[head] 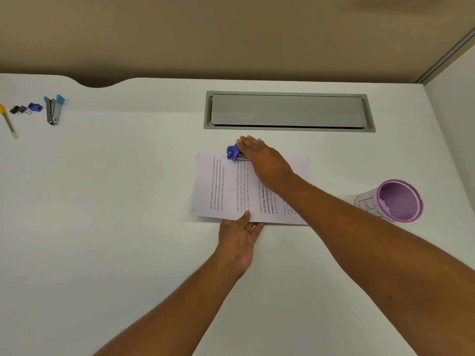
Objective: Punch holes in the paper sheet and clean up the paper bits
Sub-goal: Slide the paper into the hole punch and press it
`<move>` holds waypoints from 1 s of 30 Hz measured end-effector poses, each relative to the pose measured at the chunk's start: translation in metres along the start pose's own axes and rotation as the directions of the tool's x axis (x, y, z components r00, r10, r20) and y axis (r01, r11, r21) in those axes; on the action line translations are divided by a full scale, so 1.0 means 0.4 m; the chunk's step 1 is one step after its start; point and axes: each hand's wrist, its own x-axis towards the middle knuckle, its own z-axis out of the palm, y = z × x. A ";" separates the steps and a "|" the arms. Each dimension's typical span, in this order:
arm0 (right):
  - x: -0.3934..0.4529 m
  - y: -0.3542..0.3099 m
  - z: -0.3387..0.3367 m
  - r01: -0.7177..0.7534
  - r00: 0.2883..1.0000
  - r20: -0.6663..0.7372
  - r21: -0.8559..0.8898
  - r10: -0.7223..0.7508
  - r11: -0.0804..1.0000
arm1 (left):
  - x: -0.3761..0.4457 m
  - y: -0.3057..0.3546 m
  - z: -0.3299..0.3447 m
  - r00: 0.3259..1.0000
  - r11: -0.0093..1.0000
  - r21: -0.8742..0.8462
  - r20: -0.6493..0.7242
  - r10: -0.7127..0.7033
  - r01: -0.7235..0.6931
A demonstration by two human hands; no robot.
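Note:
A printed paper sheet (221, 188) lies flat on the white desk (115, 201), its text running sideways. A blue hole punch (233, 152) sits on the sheet's far edge. My right hand (259, 156) lies flat on top of the punch, fingers straight, pressing down on it and hiding most of it. My left hand (240, 236) holds the sheet's near edge, thumb on top of the paper and fingers under or beside it. No paper bits are visible.
A purple mesh cup (399, 200) stands to the right of the sheet. A grey cable hatch (289, 111) is set in the desk behind it. At the far left lie a stapler (53, 109), a blue sharpener (35, 107), binder clips (19, 109) and a pen (9, 122).

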 end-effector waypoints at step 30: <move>0.029 0.026 0.042 -0.041 0.999 -0.020 0.034 0.042 0.999 | 0.016 -0.014 -0.009 1.000 1.000 0.009 0.003 0.022 -0.022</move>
